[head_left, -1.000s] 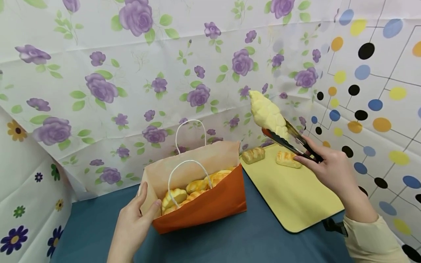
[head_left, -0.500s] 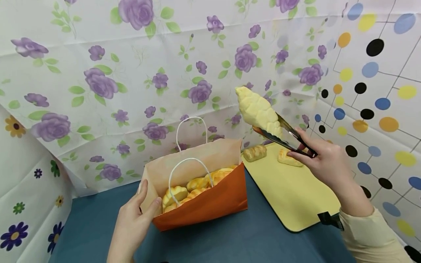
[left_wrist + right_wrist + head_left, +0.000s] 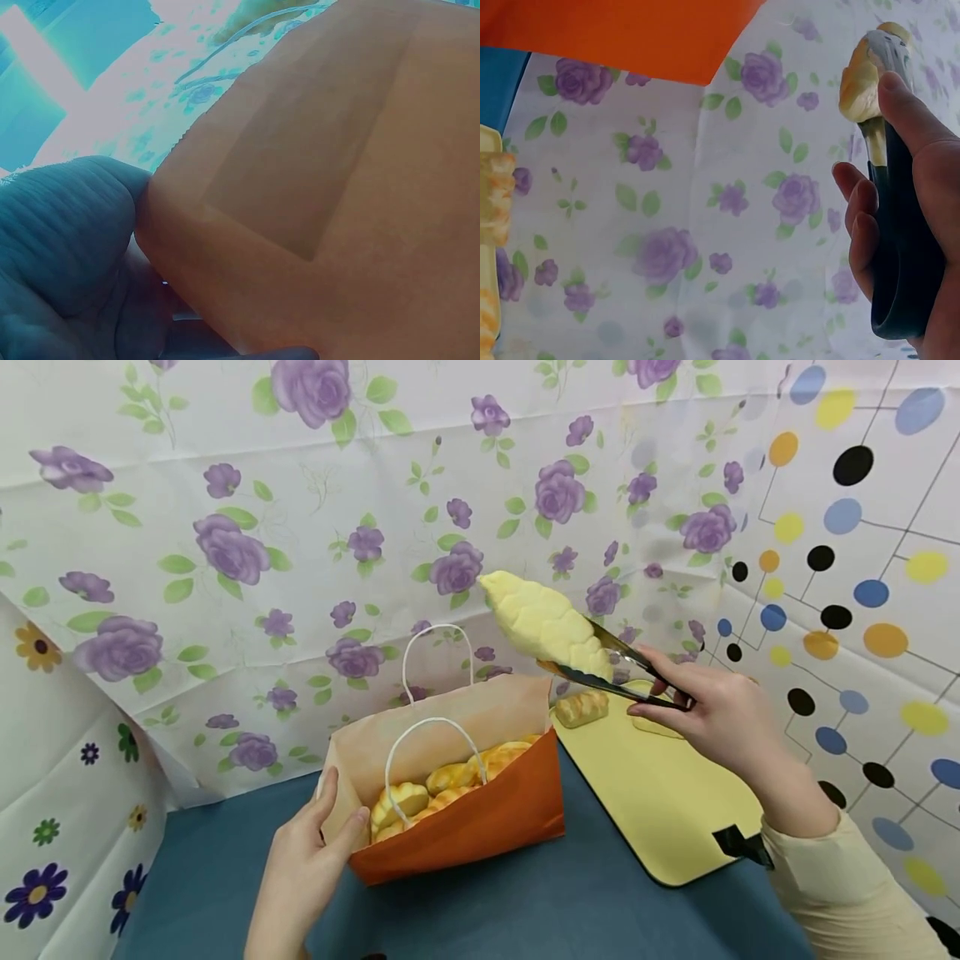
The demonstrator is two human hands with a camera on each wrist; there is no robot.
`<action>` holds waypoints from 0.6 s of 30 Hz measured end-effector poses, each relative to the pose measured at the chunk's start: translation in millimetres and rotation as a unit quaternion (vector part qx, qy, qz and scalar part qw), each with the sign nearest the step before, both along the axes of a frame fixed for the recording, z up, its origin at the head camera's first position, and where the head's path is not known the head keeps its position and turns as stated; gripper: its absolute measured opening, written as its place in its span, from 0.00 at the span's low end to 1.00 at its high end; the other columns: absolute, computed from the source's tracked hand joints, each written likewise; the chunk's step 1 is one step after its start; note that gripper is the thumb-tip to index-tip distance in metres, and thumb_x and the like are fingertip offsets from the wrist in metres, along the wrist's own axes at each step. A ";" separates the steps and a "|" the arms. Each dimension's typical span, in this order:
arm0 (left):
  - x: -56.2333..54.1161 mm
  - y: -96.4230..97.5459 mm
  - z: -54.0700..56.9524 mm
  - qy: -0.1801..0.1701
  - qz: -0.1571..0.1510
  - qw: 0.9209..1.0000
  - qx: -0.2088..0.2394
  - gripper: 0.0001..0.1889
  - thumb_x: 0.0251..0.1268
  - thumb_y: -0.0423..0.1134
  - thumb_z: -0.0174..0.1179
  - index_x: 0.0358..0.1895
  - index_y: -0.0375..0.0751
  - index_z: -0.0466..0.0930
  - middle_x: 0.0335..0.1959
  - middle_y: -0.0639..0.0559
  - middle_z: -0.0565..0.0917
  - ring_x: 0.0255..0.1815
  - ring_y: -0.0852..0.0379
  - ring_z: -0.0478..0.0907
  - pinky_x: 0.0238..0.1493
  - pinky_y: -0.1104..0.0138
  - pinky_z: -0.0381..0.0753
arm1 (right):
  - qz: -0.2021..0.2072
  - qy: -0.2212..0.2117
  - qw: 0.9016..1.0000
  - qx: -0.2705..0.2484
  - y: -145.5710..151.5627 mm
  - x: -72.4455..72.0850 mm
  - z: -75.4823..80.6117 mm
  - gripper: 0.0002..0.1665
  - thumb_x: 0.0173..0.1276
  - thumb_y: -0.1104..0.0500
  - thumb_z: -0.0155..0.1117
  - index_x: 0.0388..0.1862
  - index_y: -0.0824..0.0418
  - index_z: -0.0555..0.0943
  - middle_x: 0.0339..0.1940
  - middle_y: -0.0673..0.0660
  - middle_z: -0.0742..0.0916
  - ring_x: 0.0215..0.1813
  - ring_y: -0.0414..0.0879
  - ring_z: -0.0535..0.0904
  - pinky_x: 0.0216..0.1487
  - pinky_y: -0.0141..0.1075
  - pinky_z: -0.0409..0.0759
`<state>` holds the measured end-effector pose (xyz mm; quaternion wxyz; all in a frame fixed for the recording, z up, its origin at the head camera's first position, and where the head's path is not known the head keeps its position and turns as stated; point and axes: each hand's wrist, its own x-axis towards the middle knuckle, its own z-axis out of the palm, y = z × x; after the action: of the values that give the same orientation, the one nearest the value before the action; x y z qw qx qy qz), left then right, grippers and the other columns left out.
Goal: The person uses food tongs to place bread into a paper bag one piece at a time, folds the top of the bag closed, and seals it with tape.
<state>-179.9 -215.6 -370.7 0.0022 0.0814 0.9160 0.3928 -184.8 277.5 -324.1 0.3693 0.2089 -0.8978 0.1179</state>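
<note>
In the head view my left hand [image 3: 303, 852] grips the left side edge of an orange paper bag [image 3: 472, 827] with white cord handles. Its thumb lies at the front, fingers along the outside. The left wrist view shows the bag's side panel [image 3: 360, 187] against the thumb. Several golden bread pieces [image 3: 400, 806] lie inside. My right hand [image 3: 723, 714] holds black-handled tongs [image 3: 600, 683], which clamp a pale yellow, braided-looking bread [image 3: 543, 622]. That bread hangs in the air up and right of the bag's opening. The right wrist view shows fingers around the tongs' handle [image 3: 900, 262].
Right of the bag lies a yellow cutting board [image 3: 660, 802] bearing a small bread roll [image 3: 582, 708] and another [image 3: 658, 725], partly hidden by the right hand. A blue cloth [image 3: 525, 902] covers the table. Flowered sheeting [image 3: 300, 568] hangs behind, dotted sheeting [image 3: 870, 693] at right.
My right hand has moved left with the tongs and the pale bread, bringing the bread from over the board toward the bag. The left hand and bag have stayed in place.
</note>
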 end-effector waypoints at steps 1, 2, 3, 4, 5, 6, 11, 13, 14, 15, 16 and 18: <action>0.1 0.1 0.2 0.000 0.000 1.000 0.001 0.41 0.83 0.56 0.58 0.86 0.41 0.51 0.87 0.48 0.54 0.85 0.38 0.52 0.78 0.37 0.59 | 0.007 -0.002 1.000 0.000 -2.2 -1.2 2.9 0.49 0.55 0.53 0.87 0.78 0.47 0.79 0.34 0.42 0.86 0.23 0.33 0.71 0.21 0.33 0.69; 0.3 0.3 0.3 0.000 -0.001 1.000 0.003 0.41 0.83 0.55 0.58 0.86 0.41 0.51 0.87 0.48 0.54 0.85 0.38 0.52 0.78 0.37 0.59 | 0.015 -0.005 1.000 -0.002 -4.5 -2.3 5.5 0.49 0.56 0.53 0.87 0.78 0.47 0.79 0.34 0.41 0.86 0.24 0.33 0.71 0.21 0.33 0.69; 0.5 0.4 0.4 0.001 -0.001 1.000 0.004 0.41 0.83 0.55 0.58 0.86 0.40 0.51 0.87 0.48 0.54 0.85 0.37 0.52 0.78 0.36 0.59 | 0.022 -0.006 1.000 -0.002 -6.8 -3.5 7.9 0.49 0.56 0.54 0.87 0.78 0.46 0.79 0.35 0.41 0.86 0.24 0.33 0.71 0.21 0.33 0.69; 0.7 0.4 0.5 0.002 -0.001 1.000 0.006 0.41 0.83 0.55 0.58 0.86 0.40 0.51 0.87 0.48 0.54 0.85 0.38 0.52 0.78 0.37 0.59 | 0.030 -0.007 1.000 -0.002 -9.1 -4.6 10.0 0.48 0.56 0.54 0.87 0.78 0.46 0.79 0.35 0.40 0.86 0.24 0.33 0.70 0.22 0.33 0.69; 0.9 0.5 0.6 0.003 -0.002 1.000 0.007 0.41 0.83 0.54 0.58 0.86 0.40 0.51 0.87 0.48 0.54 0.85 0.38 0.52 0.78 0.37 0.59 | 0.037 -0.007 0.999 -0.002 -11.6 -5.8 11.9 0.48 0.56 0.54 0.87 0.78 0.46 0.79 0.35 0.40 0.86 0.24 0.33 0.70 0.23 0.33 0.69; 1.0 0.6 0.6 0.005 -0.002 1.000 0.008 0.41 0.84 0.54 0.58 0.86 0.40 0.51 0.87 0.47 0.54 0.85 0.38 0.52 0.77 0.37 0.59 | 0.044 -0.007 0.999 -0.003 -14.1 -6.9 13.6 0.48 0.56 0.53 0.87 0.78 0.45 0.79 0.35 0.40 0.86 0.24 0.33 0.69 0.23 0.33 0.69; 0.5 0.1 0.4 0.006 -0.001 1.000 0.009 0.41 0.83 0.55 0.58 0.86 0.40 0.52 0.87 0.48 0.54 0.85 0.38 0.52 0.78 0.37 0.58 | 0.062 0.002 0.998 0.018 -26.2 -13.5 20.9 0.46 0.59 0.49 0.85 0.78 0.44 0.79 0.35 0.38 0.87 0.22 0.33 0.71 0.21 0.33 0.69; 0.5 -0.1 0.6 0.004 0.000 1.000 0.009 0.41 0.83 0.55 0.58 0.86 0.40 0.52 0.87 0.48 0.54 0.86 0.38 0.52 0.78 0.37 0.58 | 0.067 0.001 0.997 0.029 -30.0 -16.5 23.1 0.45 0.62 0.47 0.83 0.78 0.44 0.78 0.36 0.38 0.88 0.23 0.32 0.72 0.21 0.33 0.69; 0.6 -0.1 0.6 0.003 0.000 1.000 0.009 0.41 0.83 0.55 0.58 0.86 0.40 0.51 0.87 0.48 0.54 0.86 0.38 0.51 0.78 0.37 0.58 | 0.068 -0.002 0.997 0.035 -31.5 -18.2 23.9 0.44 0.63 0.47 0.82 0.79 0.44 0.78 0.36 0.38 0.87 0.23 0.32 0.72 0.21 0.33 0.69; 0.6 -0.2 0.6 0.003 -0.001 1.000 0.008 0.41 0.83 0.55 0.58 0.86 0.40 0.51 0.87 0.48 0.53 0.86 0.38 0.51 0.78 0.37 0.59 | 0.071 -0.005 0.997 0.038 -32.9 -19.7 24.6 0.44 0.63 0.47 0.82 0.79 0.44 0.78 0.35 0.39 0.87 0.23 0.32 0.72 0.22 0.33 0.69; 0.7 -0.1 0.6 0.002 -0.001 1.000 0.008 0.41 0.83 0.55 0.58 0.86 0.40 0.51 0.87 0.48 0.53 0.86 0.38 0.51 0.78 0.37 0.60 | 0.075 -0.009 0.996 0.039 -34.3 -21.2 25.4 0.44 0.64 0.48 0.82 0.79 0.44 0.78 0.35 0.39 0.87 0.23 0.33 0.72 0.22 0.33 0.70; 0.5 0.2 0.5 0.003 -0.003 1.000 0.006 0.41 0.83 0.55 0.58 0.86 0.40 0.51 0.87 0.48 0.53 0.85 0.38 0.52 0.76 0.37 0.63 | 0.081 -0.021 0.996 0.042 -36.5 -24.1 26.4 0.44 0.64 0.48 0.82 0.79 0.45 0.78 0.34 0.39 0.86 0.24 0.32 0.73 0.23 0.33 0.71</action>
<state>-179.4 -215.4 -370.2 0.0004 0.0853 0.9135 0.3979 -208.9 241.0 -297.7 0.3307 0.2942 -0.8894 0.1139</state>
